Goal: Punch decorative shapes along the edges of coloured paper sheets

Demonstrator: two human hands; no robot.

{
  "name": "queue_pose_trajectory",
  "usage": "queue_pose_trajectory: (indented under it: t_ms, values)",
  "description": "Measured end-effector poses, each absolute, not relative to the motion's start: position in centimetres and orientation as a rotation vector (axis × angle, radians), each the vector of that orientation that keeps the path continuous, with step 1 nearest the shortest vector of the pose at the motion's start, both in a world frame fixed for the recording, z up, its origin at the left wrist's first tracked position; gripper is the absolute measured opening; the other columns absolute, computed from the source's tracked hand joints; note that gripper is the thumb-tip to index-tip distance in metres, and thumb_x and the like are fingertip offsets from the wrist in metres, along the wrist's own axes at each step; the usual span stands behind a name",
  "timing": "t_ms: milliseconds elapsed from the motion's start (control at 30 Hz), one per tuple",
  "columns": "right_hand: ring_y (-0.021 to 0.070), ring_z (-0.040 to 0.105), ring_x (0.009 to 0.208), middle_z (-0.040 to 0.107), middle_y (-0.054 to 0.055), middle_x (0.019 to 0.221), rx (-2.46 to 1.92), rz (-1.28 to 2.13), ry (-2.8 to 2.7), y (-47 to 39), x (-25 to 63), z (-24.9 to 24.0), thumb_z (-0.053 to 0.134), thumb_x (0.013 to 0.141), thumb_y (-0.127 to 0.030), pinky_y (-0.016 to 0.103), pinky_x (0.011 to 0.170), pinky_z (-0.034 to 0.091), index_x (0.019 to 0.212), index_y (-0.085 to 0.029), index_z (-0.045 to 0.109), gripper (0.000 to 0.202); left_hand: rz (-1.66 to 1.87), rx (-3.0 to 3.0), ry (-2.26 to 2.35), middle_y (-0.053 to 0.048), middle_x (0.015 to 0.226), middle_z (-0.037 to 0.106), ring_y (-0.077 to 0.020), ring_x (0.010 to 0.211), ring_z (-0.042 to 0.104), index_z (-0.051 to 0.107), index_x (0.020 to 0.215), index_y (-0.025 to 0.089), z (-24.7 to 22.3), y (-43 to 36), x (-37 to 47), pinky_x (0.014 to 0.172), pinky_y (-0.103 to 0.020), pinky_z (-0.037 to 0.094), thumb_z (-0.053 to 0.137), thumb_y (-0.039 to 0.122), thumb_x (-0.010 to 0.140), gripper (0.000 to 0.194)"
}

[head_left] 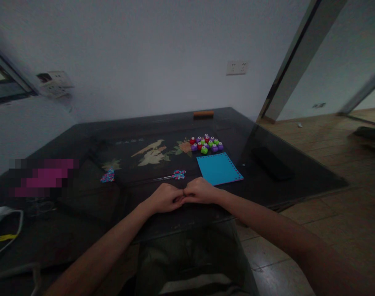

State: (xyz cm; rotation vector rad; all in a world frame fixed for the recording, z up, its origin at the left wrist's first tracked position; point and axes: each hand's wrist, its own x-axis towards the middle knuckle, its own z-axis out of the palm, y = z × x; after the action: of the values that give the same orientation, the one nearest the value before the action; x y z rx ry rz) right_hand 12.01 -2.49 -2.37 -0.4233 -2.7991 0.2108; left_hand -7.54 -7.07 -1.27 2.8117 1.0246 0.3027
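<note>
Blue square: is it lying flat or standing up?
The blue square lies flat: its broad top shows, and its edges spread along the dark table.

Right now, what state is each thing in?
Left bare hand, curled; any contents hidden.
Right bare hand, curled, touching the left; any contents hidden.
Blue squarish sheet with dotted edges, lying flat.
Small rounded red, purple and green pieces, clustered.
Tiny pink-and-blue bits, in two heaps.
Black oblong object, lying flat.
Orange-brown bar, lying apart.
White wall socket right of centre, nothing plugged in.
</note>
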Motion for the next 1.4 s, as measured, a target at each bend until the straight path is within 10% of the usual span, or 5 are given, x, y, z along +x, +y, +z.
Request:
queue_pose_trajectory:
  t_ms: [1400]
  values:
    - [0.0119,0.052,0.059,0.061,0.002,0.062,-0.480,0.287,-2.767,-2.34,12.34,-2.10,0.045,0.092,-0.046,0.025,0.055,0.023,0.068,-0.016,0.060,0.041,0.302,2.842,1.039,0.002,0.059,0.058,-0.0114,0.053,0.053,0.051,0.066,0.019,-1.70,-6.91,-7.65,0.052,-0.025,0.027,0.048,0.022,0.083,0.018]
